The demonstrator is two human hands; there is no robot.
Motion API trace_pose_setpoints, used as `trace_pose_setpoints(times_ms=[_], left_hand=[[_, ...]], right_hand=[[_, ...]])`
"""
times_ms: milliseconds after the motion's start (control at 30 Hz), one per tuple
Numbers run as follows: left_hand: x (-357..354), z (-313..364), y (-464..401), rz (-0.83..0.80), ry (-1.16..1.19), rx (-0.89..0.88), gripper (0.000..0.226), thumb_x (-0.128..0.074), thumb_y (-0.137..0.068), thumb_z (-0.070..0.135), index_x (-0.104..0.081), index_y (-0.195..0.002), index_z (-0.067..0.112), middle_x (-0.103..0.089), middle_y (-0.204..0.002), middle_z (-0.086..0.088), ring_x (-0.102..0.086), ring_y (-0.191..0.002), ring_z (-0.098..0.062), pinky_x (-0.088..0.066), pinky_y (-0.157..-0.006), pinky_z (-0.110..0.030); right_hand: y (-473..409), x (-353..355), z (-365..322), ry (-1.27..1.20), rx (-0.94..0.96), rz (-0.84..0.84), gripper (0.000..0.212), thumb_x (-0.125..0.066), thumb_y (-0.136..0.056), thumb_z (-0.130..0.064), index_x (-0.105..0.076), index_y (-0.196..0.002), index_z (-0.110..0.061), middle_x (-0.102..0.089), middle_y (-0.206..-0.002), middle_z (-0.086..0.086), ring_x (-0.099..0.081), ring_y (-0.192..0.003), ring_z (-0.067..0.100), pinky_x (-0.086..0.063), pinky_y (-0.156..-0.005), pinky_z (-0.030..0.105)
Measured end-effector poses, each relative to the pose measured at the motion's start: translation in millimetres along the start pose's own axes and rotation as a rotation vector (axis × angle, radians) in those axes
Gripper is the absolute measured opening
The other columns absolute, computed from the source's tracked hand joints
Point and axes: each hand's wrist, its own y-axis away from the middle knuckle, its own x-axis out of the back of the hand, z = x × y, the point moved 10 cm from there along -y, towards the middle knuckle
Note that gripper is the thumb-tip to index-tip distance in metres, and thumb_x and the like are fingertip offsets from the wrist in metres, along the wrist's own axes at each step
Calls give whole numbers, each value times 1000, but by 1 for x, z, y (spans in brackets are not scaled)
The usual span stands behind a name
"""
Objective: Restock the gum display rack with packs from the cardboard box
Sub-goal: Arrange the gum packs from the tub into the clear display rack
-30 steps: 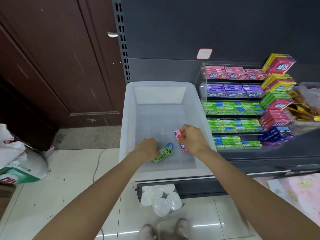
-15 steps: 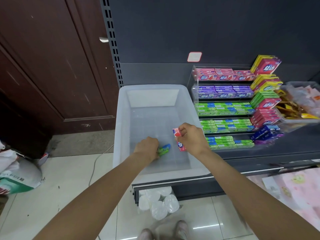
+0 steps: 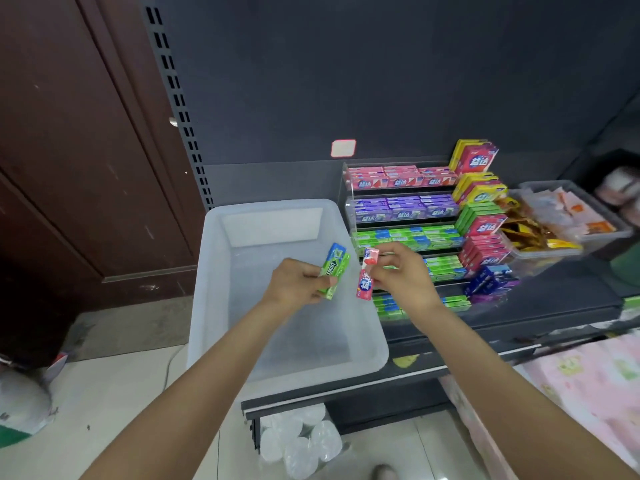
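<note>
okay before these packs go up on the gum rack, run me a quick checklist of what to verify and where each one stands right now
1. Left hand grips the green-and-blue gum packs: ok.
2. Right hand pinches the pink gum pack: ok.
3. Both loads lifted above the translucent plastic bin: ok.
4. Clear tiered gum rack within view, unobstructed: ok.
5. Free slot in the pink top row: cannot tell.
6. Bin holds more packs: cannot tell; none visible.
</note>
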Motion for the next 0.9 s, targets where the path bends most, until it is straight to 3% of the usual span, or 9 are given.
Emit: trace_pose_setpoints(times_ms=[167, 333, 467, 567, 633, 767, 900], left_hand=[[-50, 41, -11, -35, 190, -21, 9, -69, -81, 5, -69, -88, 0, -66, -65, 0, -62, -59, -4, -53, -60, -12], [-98, 72, -27, -24, 341, 22, 16, -68, -82, 8, -67, -95, -2, -68, -82, -8, -66, -66, -9, -53, -62, -13], [-125, 98, -43, 32, 402, 20, 21, -68, -83, 10, -66, -99, -3, -69, -91, -12, -67, -75, -14, -55, -64, -15], [-134, 116, -58, 104, 434, 9, 29, -69, -83, 13, -65, -107, -2, -68, -103, -17, -65, -86, -21, -54, -60, -13], [-138, 130, -69, 132, 440, -18, 28, -68, -84, 13, -65, -107, -1, -67, -106, -19, -64, -89, -21, -53, -60, -12], [-136, 150, -86, 197, 437, -48, 32, -68, -84, 13, -63, -112, -2, -66, -108, -15, -64, -84, -18, -55, -64, -13], [-128, 164, -100, 232, 417, -60, 22, -67, -84, 12, -67, -103, 0, -70, -97, -11, -66, -82, -16, -55, -68, -13]], right_hand=[[-14, 57, 2, -46, 20, 24, 29, -58, -87, 4, -58, -104, -18, -63, -75, 5, -64, -80, 27, -56, -78, 40], [-45, 117, 8, -4, 38, 19, 27, -62, -85, 3, -56, -82, -23, -62, -78, 7, -65, -86, 31, -55, -80, 43], [-79, 164, -3, -21, 99, 14, 18, -61, -86, 2, -55, -87, -15, -59, -94, 16, -63, -92, 29, -56, -81, 39], [-108, 189, -17, 29, 170, -17, 24, -60, -87, 1, -62, -92, -22, -49, -86, 7, -59, -84, 24, -56, -83, 42], [-127, 203, -29, 106, 248, -9, 23, -64, -84, -2, -67, -86, -24, -55, -83, -1, -60, -85, 21, -55, -83, 42], [-164, 217, -50, 222, 306, 26, 11, -72, -79, -6, -69, -83, -17, -64, -80, -5, -61, -82, 14, -45, -71, 18], [-192, 209, -75, 321, 384, 12, 8, -71, -80, -5, -67, -85, -10, -64, -80, -4, -58, -71, 5, -41, -60, 6]])
